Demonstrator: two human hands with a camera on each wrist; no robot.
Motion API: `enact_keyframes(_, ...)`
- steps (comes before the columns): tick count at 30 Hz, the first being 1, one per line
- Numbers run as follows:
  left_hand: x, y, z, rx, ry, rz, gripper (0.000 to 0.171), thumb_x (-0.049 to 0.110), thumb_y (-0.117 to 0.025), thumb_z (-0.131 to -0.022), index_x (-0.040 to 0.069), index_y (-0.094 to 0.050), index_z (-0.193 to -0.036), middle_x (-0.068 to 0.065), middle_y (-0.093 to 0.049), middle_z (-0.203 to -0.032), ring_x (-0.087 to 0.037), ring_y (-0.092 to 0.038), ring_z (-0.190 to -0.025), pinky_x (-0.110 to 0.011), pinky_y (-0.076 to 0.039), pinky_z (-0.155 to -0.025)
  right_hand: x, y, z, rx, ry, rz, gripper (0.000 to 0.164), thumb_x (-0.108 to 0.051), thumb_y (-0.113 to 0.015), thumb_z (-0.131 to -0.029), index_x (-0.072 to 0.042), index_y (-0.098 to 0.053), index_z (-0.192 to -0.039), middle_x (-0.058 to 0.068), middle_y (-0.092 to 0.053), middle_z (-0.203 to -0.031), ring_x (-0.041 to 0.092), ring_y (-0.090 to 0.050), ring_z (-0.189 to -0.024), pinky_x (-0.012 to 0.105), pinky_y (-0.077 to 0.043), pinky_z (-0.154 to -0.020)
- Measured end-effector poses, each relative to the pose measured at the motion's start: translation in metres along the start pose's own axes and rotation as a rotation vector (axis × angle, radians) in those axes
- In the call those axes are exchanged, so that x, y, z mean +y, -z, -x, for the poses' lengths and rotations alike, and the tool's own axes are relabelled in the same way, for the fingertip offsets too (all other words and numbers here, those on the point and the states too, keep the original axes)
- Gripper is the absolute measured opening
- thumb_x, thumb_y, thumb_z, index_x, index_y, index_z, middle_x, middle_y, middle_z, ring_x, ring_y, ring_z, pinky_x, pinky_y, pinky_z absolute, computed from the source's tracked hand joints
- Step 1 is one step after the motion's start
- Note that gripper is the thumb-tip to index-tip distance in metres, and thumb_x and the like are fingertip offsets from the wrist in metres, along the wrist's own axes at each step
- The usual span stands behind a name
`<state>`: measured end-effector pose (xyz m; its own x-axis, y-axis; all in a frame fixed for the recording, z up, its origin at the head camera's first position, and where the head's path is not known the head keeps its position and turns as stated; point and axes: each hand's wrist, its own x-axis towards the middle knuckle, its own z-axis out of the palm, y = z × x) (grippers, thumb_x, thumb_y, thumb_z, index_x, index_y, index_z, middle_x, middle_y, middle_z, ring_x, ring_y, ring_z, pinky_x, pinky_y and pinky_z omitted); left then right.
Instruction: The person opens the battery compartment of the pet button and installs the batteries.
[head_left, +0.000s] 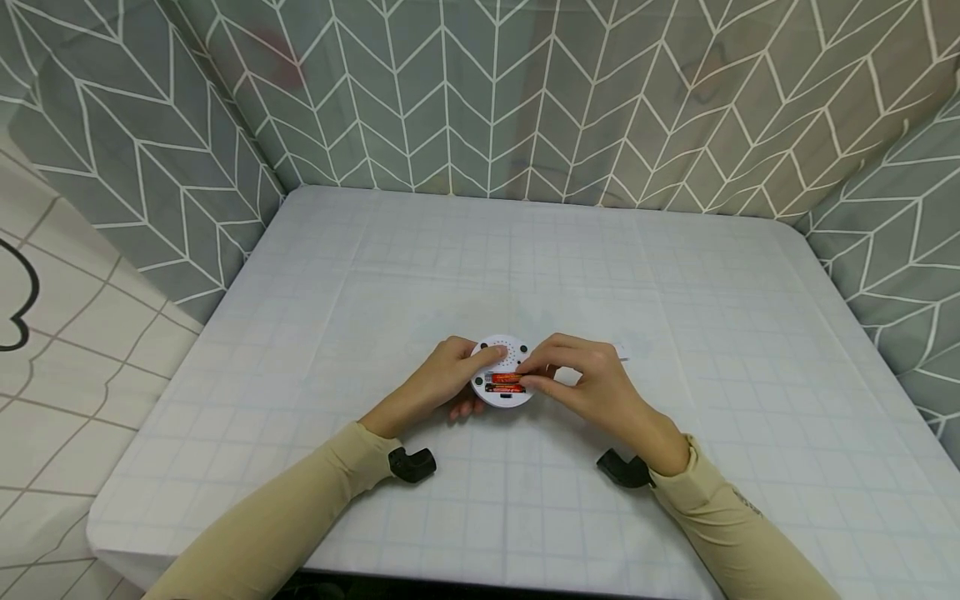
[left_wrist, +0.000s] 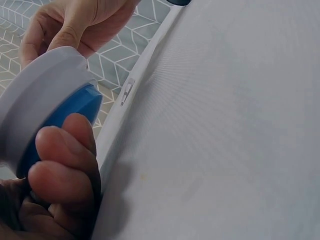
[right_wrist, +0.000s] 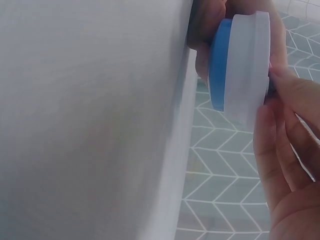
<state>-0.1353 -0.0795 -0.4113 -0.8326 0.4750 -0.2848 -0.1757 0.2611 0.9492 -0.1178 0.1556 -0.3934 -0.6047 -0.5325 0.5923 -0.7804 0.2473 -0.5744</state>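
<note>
My left hand (head_left: 444,377) grips a round white device (head_left: 512,363), thumb across its upturned back and fingers curled beneath. In the left wrist view its underside shows a blue face (left_wrist: 80,106); the white body (right_wrist: 245,70) stands edge-on in the right wrist view. Two orange-red batteries lie side by side in the compartment in its back, an upper battery (head_left: 504,378) and a lower battery (head_left: 502,388). My right hand (head_left: 596,375) comes from the right and pinches the upper battery's right end between thumb and fingertips. Its fingers hide that end.
A small flat white piece (head_left: 621,352) lies on the table just beyond the right hand. The white gridded cloth (head_left: 465,250) covers the table, and patterned grey curtains (head_left: 480,100) hang along its back and sides. Black wrist mounts (head_left: 411,465) sit at both sleeves.
</note>
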Motion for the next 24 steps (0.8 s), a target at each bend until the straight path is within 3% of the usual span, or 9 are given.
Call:
enact_keyframes(10,-0.0006,-0.0004,0.0001,0.003,-0.004,0.003,0.056,0.057,-0.061,-0.091,0.002,-0.066,-0.079,-0.013,-0.058,-0.051,-0.017,-0.045,-0.033,-0.028,-0.039,-0.031,0.0019,-0.0037,0.0001,0.031,0.052,-0.010,0.024,0.001,-0.084,-0.074,-0.012,-0.077,-0.093,-0.002,-0.071,-0.087,0.006,-0.062,-0.072,0.020,-0.053,-0.062)
enact_keyframes(19,-0.0010,-0.0004,-0.0001,0.014,-0.003,-0.028,0.056,0.056,-0.060,-0.092,0.003,-0.066,-0.076,-0.012,-0.059,-0.051,-0.017,-0.046,-0.033,-0.028,-0.040,-0.031,-0.0005,-0.0049,-0.0020,-0.020,-0.048,0.033,0.015,-0.006,-0.083,-0.078,-0.016,-0.078,-0.088,-0.006,-0.069,-0.086,0.005,-0.062,-0.078,0.028,-0.053,-0.062)
enact_keyframes(24,-0.0012,0.0005,0.0004,0.009,-0.003,-0.021,0.059,0.059,-0.060,-0.091,0.002,-0.066,-0.075,-0.012,-0.059,-0.051,-0.017,-0.045,-0.033,-0.028,-0.038,-0.031,-0.0004,-0.0067,-0.0027,-0.020,-0.044,0.065,0.015,-0.005,-0.083,-0.077,-0.016,-0.078,-0.085,-0.005,-0.070,-0.087,0.007,-0.065,-0.080,0.018,-0.054,-0.069)
